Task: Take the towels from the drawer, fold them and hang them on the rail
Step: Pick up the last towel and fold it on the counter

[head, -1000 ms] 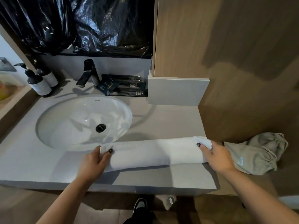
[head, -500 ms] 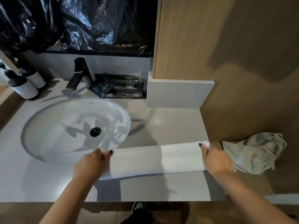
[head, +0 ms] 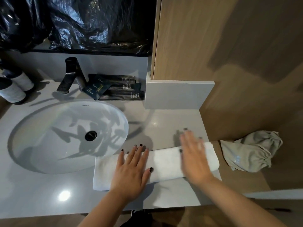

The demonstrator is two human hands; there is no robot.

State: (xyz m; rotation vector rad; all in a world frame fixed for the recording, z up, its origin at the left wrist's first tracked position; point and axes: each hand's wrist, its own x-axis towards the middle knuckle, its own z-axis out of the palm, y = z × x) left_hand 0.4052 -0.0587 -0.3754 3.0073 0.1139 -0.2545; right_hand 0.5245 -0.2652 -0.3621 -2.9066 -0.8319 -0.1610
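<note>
Both hands have left the ends of the white towel [head: 165, 163], which now lies shorter and thicker, folded into a soft oblong bundle at the lower centre of the frame. It rests on the smooth grey worktop [head: 41, 197], its left end just beside the rim of the oval white basin [head: 49, 145]. Flat on the towel's left half lies the left hand [head: 131, 174], fingers straight and close together, palm down, pressing the nubbly cloth. Over the towel's right half is the right hand [head: 194, 159], also flat with fingers extended, but blurred, so whether it touches the cloth cannot be told. At the right edge of the frame a crumpled grey-green drawstring bag [head: 249, 153] sits against the wood-grain wall panel [head: 229, 54], just beyond the towel's right end. Behind the basin stand a dark angular tap [head: 72, 74] and a stack of dark flat sachets [head: 118, 87]; glossy, wrinkled black plastic sheeting [head: 82, 22] fills the upper left.
</note>
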